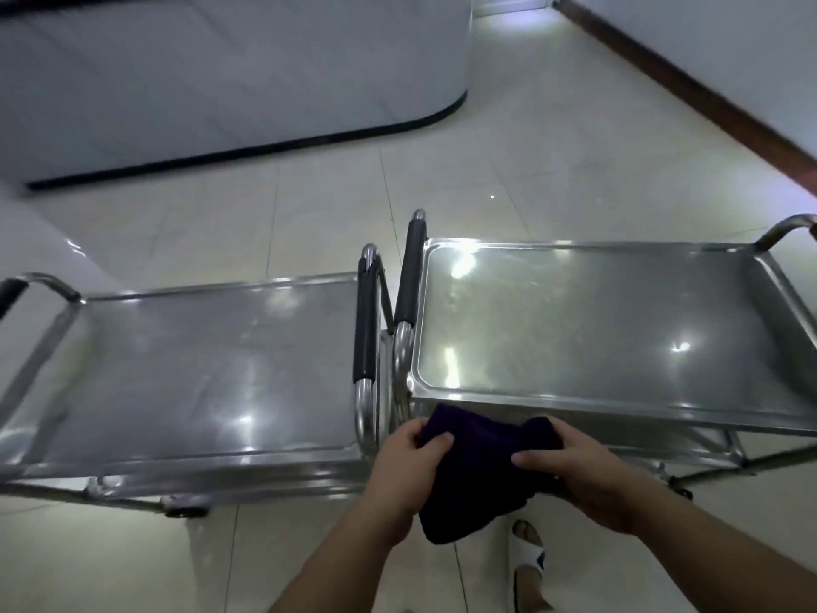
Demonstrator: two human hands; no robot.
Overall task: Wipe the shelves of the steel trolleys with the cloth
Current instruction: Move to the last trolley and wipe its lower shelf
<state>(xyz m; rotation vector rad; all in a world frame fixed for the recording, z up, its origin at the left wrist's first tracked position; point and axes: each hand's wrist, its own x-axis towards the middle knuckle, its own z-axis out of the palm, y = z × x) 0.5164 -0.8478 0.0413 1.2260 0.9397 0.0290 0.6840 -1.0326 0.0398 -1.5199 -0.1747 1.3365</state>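
Note:
Two steel trolleys stand side by side in front of me, the left trolley (185,360) and the right trolley (597,329), each with a shiny top shelf and black-sleeved handles that nearly meet in the gap between them. A dark purple cloth (477,471) hangs bunched in the air in front of that gap, below the near edge of the right trolley's top shelf. My left hand (406,471) grips the cloth's left end. My right hand (588,475) holds its right end, thumb on top. The cloth touches neither shelf.
A white counter with a black base (247,95) curves across the far left. A brown skirting board (689,81) runs along the right wall. Pale floor tiles (530,170) stretch beyond the trolleys. My foot in a white sandal (528,550) is below the cloth.

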